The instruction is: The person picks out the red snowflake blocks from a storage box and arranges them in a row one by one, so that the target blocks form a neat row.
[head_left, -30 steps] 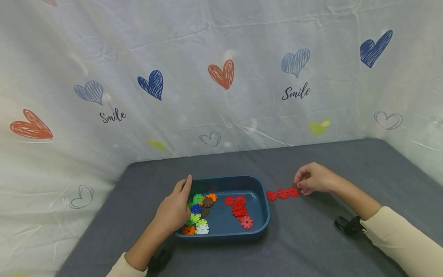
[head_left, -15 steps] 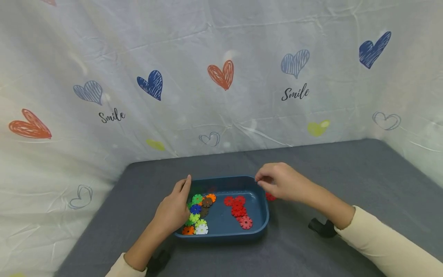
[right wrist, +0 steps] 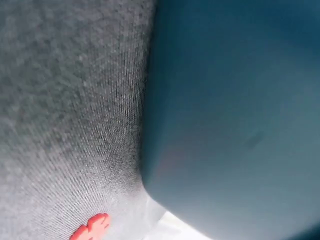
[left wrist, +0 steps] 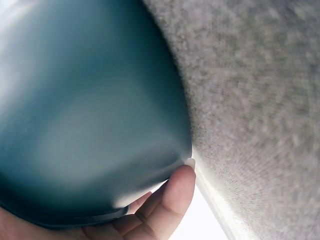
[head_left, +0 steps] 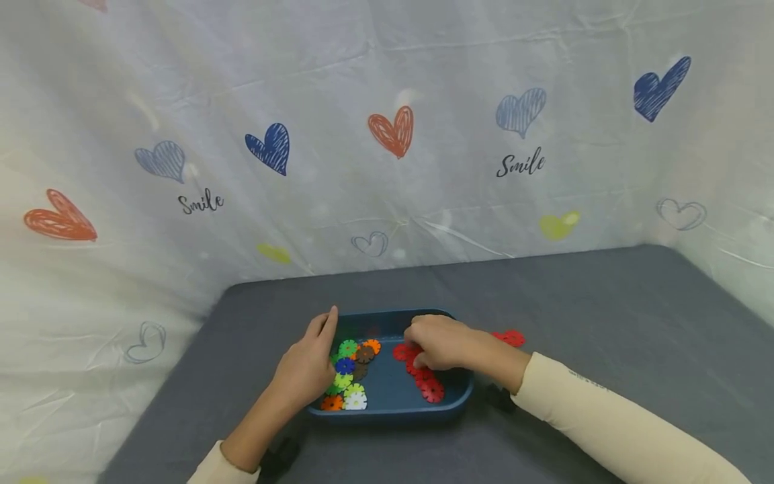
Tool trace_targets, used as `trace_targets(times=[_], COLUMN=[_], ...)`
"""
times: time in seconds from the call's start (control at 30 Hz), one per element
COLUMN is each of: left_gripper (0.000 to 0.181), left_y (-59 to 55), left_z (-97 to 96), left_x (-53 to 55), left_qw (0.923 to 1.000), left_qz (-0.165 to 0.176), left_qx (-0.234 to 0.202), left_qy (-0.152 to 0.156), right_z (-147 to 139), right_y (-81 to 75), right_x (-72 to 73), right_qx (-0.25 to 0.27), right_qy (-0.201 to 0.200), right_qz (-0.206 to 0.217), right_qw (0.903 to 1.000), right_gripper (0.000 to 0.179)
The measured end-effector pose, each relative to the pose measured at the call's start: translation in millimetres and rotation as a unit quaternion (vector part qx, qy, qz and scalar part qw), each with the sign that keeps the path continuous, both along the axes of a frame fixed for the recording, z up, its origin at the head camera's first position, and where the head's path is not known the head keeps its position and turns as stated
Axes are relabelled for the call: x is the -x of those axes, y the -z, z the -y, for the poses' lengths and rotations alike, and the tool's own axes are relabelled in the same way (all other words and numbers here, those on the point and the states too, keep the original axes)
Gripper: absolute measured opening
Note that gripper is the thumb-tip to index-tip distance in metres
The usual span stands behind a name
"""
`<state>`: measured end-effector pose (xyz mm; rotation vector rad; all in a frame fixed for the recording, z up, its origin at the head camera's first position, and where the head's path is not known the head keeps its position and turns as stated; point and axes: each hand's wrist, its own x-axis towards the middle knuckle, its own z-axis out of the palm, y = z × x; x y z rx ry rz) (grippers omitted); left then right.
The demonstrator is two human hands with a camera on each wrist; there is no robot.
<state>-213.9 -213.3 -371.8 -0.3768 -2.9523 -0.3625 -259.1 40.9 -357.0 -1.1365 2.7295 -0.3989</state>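
A dark blue plastic tray point(head_left: 390, 414) stands on the grey cloth. My left hand point(head_left: 305, 363) grips its left end, and the left wrist view shows fingers point(left wrist: 177, 192) against the outer wall point(left wrist: 100, 125). Over the tray's right end, my right hand point(head_left: 444, 343) reaches in with bent fingers at the red notched discs point(head_left: 431, 390). Its fingertips are partly hidden, so I cannot tell whether they pinch a disc. Outside, to the tray's right, red discs point(head_left: 514, 337) lie in a row, partly behind my right forearm. One red disc point(right wrist: 92, 227) shows in the right wrist view.
Notched discs in green, blue, brown, orange and white, such as a white disc point(head_left: 355, 401), lie in the tray's left part. Grey cloth point(head_left: 580, 296) covers the table. Behind it hangs a white curtain point(head_left: 326, 87) printed with hearts.
My right hand has moved left from the end of the red row, over the tray's rim and down to the red discs inside. The left hand has kept its place on the tray.
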Motion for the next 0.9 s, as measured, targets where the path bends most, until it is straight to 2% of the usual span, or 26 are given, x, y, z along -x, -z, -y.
trace_targets(times=[0.07, 0.23, 0.37, 0.47, 0.57, 0.73, 0.9], left_gripper=[0.079, 0.078, 0.078, 0.078, 0.078, 0.078, 0.077], left_y=[-0.5, -1.0, -0.8, -0.2, 0.1, -0.3, -0.5], left_z=[-0.6, -0.6, 0.2, 0.6, 0.7, 0.1, 0.0], left_x=[0.3, -0.8, -1.6, -1.4, -0.8, -0.4, -0.8], left_qw=[1.0, 1.0, 1.0, 0.9999, 0.9999, 1.0, 1.0], left_qz=[-0.001, -0.004, -0.007, -0.008, -0.008, -0.006, -0.008], left_qx=[-0.001, 0.0, 0.001, 0.002, 0.003, -0.001, -0.002], left_qy=[0.001, 0.003, 0.006, 0.007, 0.005, 0.004, 0.006], right_z=[1, 4, 2, 0, -3, -5, -6], right_y=[1.2, 1.9, 3.7, 6.0, 7.6, 7.4, 5.5], right_x=[3.5, 6.0, 2.8, 1.6, 3.0, 6.3, 7.2], right_qx=[0.002, 0.021, 0.072, 0.123, 0.167, 0.215, 0.274], right_qy=[0.009, 0.026, 0.024, 0.011, -0.006, 0.001, 0.027], right_qz=[0.014, 0.055, 0.048, 0.037, 0.04, 0.076, 0.137], right_qw=[0.9999, 0.9979, 0.9959, 0.9917, 0.9852, 0.9736, 0.9516], right_gripper=[0.013, 0.022, 0.015, 0.018, 0.023, 0.013, 0.007])
